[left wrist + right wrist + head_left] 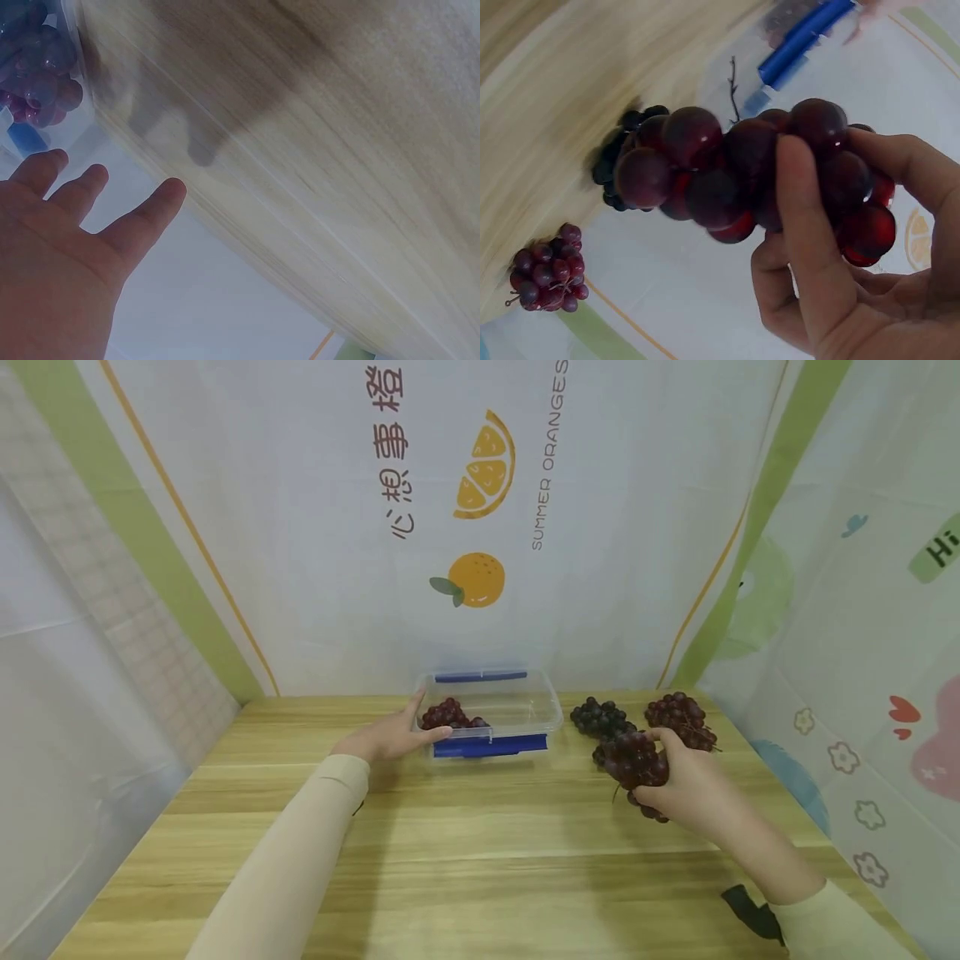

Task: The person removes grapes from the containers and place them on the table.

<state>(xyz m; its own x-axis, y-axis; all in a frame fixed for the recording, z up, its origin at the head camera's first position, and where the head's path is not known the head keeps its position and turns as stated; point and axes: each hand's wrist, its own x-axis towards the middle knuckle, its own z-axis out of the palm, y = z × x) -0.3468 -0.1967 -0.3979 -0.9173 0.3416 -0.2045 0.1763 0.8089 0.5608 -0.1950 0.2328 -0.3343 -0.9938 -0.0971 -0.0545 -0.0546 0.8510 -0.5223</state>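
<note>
My right hand [697, 781] grips a bunch of dark red grapes [633, 762], thumb on one side and fingers on the other. In the right wrist view the bunch [727, 176] spans most of the middle, with a thin bare stem sticking out. My left hand [393, 735] is at the left end of a clear plastic box [517, 706] with blue clips, its thumb along the front rim. The left fingers [150, 217] are spread and fairly straight in the left wrist view. Inside the box, at its left end, lies a bunch of red grapes [447, 714].
Black grapes [597, 717] lie on the wooden table [480, 860] right of the box, partly behind the held bunch. Further right is another red bunch [678, 718]. A printed cloth [322, 568] hangs behind the table. A dark strap [752, 912] shows by the right sleeve.
</note>
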